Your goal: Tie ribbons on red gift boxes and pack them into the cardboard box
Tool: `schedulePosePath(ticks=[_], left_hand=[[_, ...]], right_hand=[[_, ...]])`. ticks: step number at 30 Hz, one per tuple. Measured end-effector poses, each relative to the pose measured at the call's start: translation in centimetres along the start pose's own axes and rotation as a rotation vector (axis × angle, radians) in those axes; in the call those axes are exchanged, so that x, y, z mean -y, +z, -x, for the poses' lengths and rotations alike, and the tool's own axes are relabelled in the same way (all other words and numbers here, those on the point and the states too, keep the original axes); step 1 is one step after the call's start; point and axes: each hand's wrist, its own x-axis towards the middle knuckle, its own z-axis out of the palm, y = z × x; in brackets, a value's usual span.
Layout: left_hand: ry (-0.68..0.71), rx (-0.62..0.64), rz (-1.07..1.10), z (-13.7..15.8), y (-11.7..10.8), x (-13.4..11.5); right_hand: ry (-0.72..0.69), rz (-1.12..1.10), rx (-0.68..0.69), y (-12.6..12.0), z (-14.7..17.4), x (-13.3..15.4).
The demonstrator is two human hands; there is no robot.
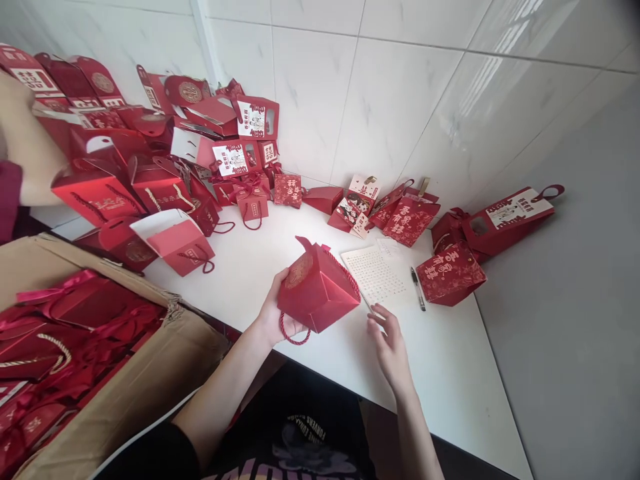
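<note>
A red gift box [325, 293] with twisted red cord handles rests in my left hand [275, 317], tilted above the white table. A round gold emblem shows on its left face. My fingers wrap under and behind the box, partly hidden by it. To its right, my right hand [387, 340] is held apart from the box, fingers loosely spread and nothing in them. Just beyond that hand lies a sheet of paper [375, 277] covered in rows of small marks. A black pen [417, 289] lies to the right of the sheet.
Many red gift boxes [185, 247] crowd the table's left and back. More boxes [450, 273] stand at the right by the grey wall. A cardboard carton [195, 340] full of red boxes is at lower left. Another person's arm [30, 140] reaches in at far left.
</note>
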Motion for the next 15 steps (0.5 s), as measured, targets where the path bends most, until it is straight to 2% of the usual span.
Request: schedulePosePath(ticks=[3, 10, 12, 15], left_hand=[[-0.041, 0.019, 0.113, 0.2, 0.0, -0.1], [-0.036, 0.065, 0.141, 0.6, 0.4, 0.4], [0.067, 0.016, 0.111, 1.0, 0.3, 0.2], [0.364, -0.108, -0.024, 2.5, -0.8, 0.1]], right_hand=[[-0.044, 0.211, -0.009, 0.2, 0.3, -1.5], [-0.151, 0.33, 0.044, 0.5, 0.6, -2.0], [-0.205, 0.348, 0.038, 0.5, 0.5, -2.3], [-0.267, 0.379, 0.014, 0.3, 0.6, -3.4]])
